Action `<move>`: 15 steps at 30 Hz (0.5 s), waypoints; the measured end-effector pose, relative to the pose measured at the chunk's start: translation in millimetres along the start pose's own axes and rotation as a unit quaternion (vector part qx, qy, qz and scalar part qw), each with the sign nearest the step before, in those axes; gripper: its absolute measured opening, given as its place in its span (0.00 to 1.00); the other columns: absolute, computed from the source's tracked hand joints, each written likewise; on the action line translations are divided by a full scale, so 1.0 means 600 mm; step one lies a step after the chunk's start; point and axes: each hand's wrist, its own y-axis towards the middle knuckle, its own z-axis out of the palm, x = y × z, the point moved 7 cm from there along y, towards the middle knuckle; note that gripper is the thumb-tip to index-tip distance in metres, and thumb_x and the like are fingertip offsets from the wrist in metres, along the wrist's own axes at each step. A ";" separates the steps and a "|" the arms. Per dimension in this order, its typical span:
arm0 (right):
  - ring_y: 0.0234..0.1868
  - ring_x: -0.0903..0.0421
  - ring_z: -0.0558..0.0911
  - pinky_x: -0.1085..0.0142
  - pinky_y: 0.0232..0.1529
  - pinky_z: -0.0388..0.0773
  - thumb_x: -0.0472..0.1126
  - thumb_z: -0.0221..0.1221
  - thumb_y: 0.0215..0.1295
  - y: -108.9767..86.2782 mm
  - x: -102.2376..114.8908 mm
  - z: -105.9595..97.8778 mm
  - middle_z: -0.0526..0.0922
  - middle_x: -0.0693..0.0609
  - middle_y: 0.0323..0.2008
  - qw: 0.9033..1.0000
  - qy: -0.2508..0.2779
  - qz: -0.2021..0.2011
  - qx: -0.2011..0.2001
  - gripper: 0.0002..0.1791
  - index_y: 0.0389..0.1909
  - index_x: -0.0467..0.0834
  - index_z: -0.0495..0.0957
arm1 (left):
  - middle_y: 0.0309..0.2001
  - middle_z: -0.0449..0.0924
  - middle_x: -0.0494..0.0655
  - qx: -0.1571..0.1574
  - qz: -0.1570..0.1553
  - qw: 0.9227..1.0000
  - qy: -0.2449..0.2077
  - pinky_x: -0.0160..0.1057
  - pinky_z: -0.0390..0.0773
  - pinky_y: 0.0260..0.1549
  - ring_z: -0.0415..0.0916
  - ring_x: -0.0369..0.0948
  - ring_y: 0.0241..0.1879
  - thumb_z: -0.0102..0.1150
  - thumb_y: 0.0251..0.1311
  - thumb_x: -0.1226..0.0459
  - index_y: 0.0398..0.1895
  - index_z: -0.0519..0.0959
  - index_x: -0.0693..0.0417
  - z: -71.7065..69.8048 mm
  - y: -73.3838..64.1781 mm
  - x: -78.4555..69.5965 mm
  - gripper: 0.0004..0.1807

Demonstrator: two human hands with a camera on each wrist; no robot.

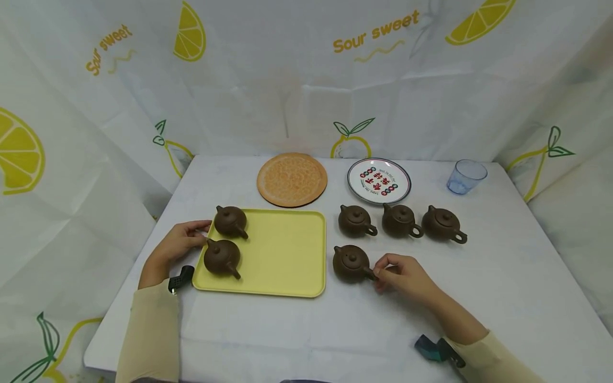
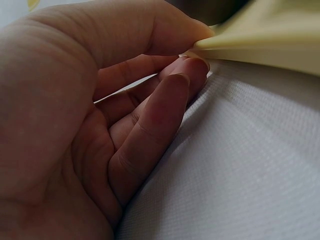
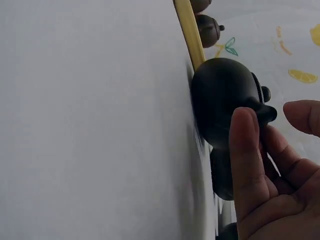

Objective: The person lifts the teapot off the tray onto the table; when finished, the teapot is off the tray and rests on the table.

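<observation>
My left hand (image 1: 179, 242) is at the left edge of a yellow tray (image 1: 278, 255); in the left wrist view the thumb and fingertips pinch its rim. Two brown teapots, a rear one (image 1: 230, 221) and a front one (image 1: 222, 257), stand on the tray's left side. Right of the tray, a brown teapot (image 1: 351, 263) stands on the table with its handle toward my right hand (image 1: 402, 274). The right fingers surround that handle (image 3: 270, 113) loosely, and a gap shows between it and one fingertip. Whether another finger touches it is hard to tell.
Behind that teapot stand three more brown teapots: left (image 1: 355, 221), middle (image 1: 400, 220) and right (image 1: 441, 223). Farther back are a round tan mat (image 1: 292, 180), a patterned white plate (image 1: 379, 181) and a bluish glass (image 1: 465, 178). A printed cloth (image 1: 268, 96) hangs behind the table.
</observation>
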 end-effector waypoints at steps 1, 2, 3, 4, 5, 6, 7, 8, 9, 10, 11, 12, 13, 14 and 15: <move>0.26 0.49 0.83 0.61 0.28 0.78 0.37 0.60 0.66 0.000 0.003 -0.004 0.83 0.44 0.25 1.000 -0.008 -0.004 -0.006 0.08 0.36 0.35 0.78 | 0.48 0.80 0.57 0.002 0.002 1.000 0.000 0.29 0.73 0.38 0.77 0.36 0.34 0.64 0.54 0.71 0.66 0.70 0.64 0.001 -0.003 -0.008 0.33; 0.26 0.49 0.83 0.61 0.29 0.78 0.37 0.60 0.65 0.001 0.007 -0.008 0.82 0.45 0.24 1.000 -0.010 -0.009 -0.013 0.07 0.36 0.35 0.78 | 0.48 0.80 0.58 0.003 0.002 1.000 0.003 0.29 0.73 0.38 0.77 0.36 0.34 0.64 0.54 0.71 0.66 0.69 0.65 0.000 -0.003 -0.009 0.33; 0.26 0.50 0.83 0.61 0.30 0.79 0.36 0.60 0.66 0.002 0.013 -0.012 0.82 0.45 0.24 1.000 -0.011 -0.013 -0.018 0.07 0.36 0.34 0.78 | 0.47 0.80 0.58 0.003 0.004 1.000 0.005 0.29 0.72 0.38 0.76 0.36 0.34 0.64 0.54 0.72 0.66 0.69 0.65 0.000 -0.003 -0.011 0.33; 0.26 0.49 0.82 0.60 0.31 0.79 0.36 0.59 0.66 0.003 0.019 -0.015 0.82 0.45 0.24 1.000 -0.008 -0.020 -0.023 0.07 0.36 0.33 0.78 | 0.47 0.80 0.57 0.004 0.009 1.000 0.010 0.29 0.72 0.38 0.76 0.35 0.34 0.64 0.54 0.72 0.66 0.69 0.67 -0.001 -0.003 -0.012 0.33; 0.26 0.50 0.82 0.60 0.31 0.79 0.35 0.59 0.66 0.004 0.027 -0.018 0.81 0.45 0.24 0.999 -0.007 -0.025 -0.028 0.08 0.36 0.32 0.78 | 0.46 0.80 0.58 0.004 0.012 1.000 0.010 0.29 0.72 0.38 0.76 0.35 0.33 0.63 0.54 0.72 0.66 0.69 0.67 -0.001 -0.003 -0.013 0.32; 0.27 0.50 0.82 0.59 0.32 0.80 0.35 0.59 0.66 0.005 0.036 -0.018 0.81 0.45 0.24 0.999 -0.003 -0.028 -0.031 0.08 0.37 0.32 0.77 | 0.46 0.80 0.58 0.006 0.017 1.000 0.009 0.29 0.72 0.38 0.76 0.35 0.33 0.63 0.54 0.72 0.65 0.69 0.68 -0.002 -0.004 -0.015 0.32; 0.27 0.50 0.83 0.58 0.33 0.80 0.34 0.58 0.66 0.008 0.045 -0.018 0.82 0.45 0.25 0.999 0.006 -0.035 -0.031 0.08 0.38 0.30 0.77 | 0.46 0.80 0.57 0.005 0.021 1.000 0.008 0.29 0.72 0.38 0.76 0.35 0.33 0.63 0.54 0.73 0.65 0.69 0.69 -0.002 -0.004 -0.017 0.32; 0.27 0.50 0.83 0.58 0.34 0.80 0.34 0.58 0.66 0.010 0.054 -0.016 0.82 0.44 0.25 0.998 0.015 -0.042 -0.032 0.08 0.38 0.30 0.76 | 0.45 0.81 0.56 0.003 0.024 1.000 0.007 0.29 0.73 0.38 0.76 0.36 0.33 0.63 0.54 0.73 0.65 0.70 0.68 -0.003 -0.001 -0.010 0.32; 0.27 0.50 0.83 0.57 0.34 0.81 0.34 0.58 0.66 0.013 0.063 -0.012 0.82 0.43 0.25 0.998 0.020 -0.049 -0.032 0.08 0.39 0.30 0.76 | 0.45 0.81 0.55 0.001 0.029 1.000 0.005 0.29 0.73 0.38 0.76 0.36 0.33 0.64 0.54 0.72 0.64 0.70 0.67 -0.003 -0.001 -0.011 0.31; 0.27 0.50 0.83 0.58 0.34 0.81 0.34 0.58 0.66 0.017 0.071 -0.008 0.82 0.43 0.25 0.998 0.027 -0.055 -0.034 0.08 0.39 0.30 0.76 | 0.44 0.81 0.54 -0.001 0.033 0.999 0.006 0.29 0.73 0.38 0.76 0.36 0.33 0.63 0.54 0.72 0.64 0.71 0.68 -0.003 -0.001 -0.011 0.31; 0.28 0.50 0.83 0.58 0.34 0.81 0.34 0.58 0.66 0.021 0.079 -0.002 0.82 0.43 0.26 0.997 0.033 -0.060 -0.035 0.08 0.39 0.31 0.76 | 0.44 0.81 0.53 -0.007 0.032 0.999 0.001 0.29 0.73 0.37 0.77 0.37 0.33 0.64 0.53 0.72 0.64 0.71 0.67 -0.003 -0.001 -0.010 0.31; 0.29 0.50 0.83 0.58 0.34 0.81 0.33 0.59 0.66 0.025 0.086 0.005 0.81 0.42 0.27 0.996 0.043 -0.064 -0.035 0.08 0.40 0.31 0.76 | 0.44 0.81 0.52 -0.008 0.033 0.999 0.002 0.29 0.73 0.37 0.77 0.37 0.33 0.64 0.53 0.72 0.63 0.72 0.67 -0.003 -0.001 -0.010 0.31; 0.29 0.49 0.83 0.58 0.35 0.81 0.33 0.59 0.66 0.029 0.093 0.014 0.81 0.41 0.29 0.996 0.051 -0.069 -0.032 0.08 0.40 0.31 0.76 | 0.43 0.81 0.51 -0.011 0.030 0.999 0.004 0.29 0.73 0.37 0.77 0.37 0.33 0.64 0.53 0.72 0.63 0.72 0.66 -0.002 -0.002 -0.009 0.31; 0.30 0.49 0.83 0.58 0.35 0.81 0.33 0.59 0.66 0.033 0.099 0.024 0.81 0.41 0.29 0.995 0.056 -0.071 -0.032 0.08 0.40 0.31 0.76 | 0.43 0.82 0.50 -0.012 0.028 1.000 0.004 0.29 0.73 0.37 0.77 0.37 0.33 0.64 0.52 0.72 0.63 0.72 0.66 -0.002 -0.002 -0.007 0.31; 0.31 0.49 0.83 0.58 0.35 0.82 0.34 0.59 0.66 0.038 0.105 0.035 0.81 0.41 0.30 0.995 0.057 -0.073 -0.030 0.08 0.40 0.32 0.76 | 0.43 0.82 0.49 -0.012 0.023 1.000 0.003 0.30 0.73 0.36 0.78 0.37 0.33 0.65 0.52 0.72 0.63 0.72 0.65 -0.001 -0.002 -0.005 0.31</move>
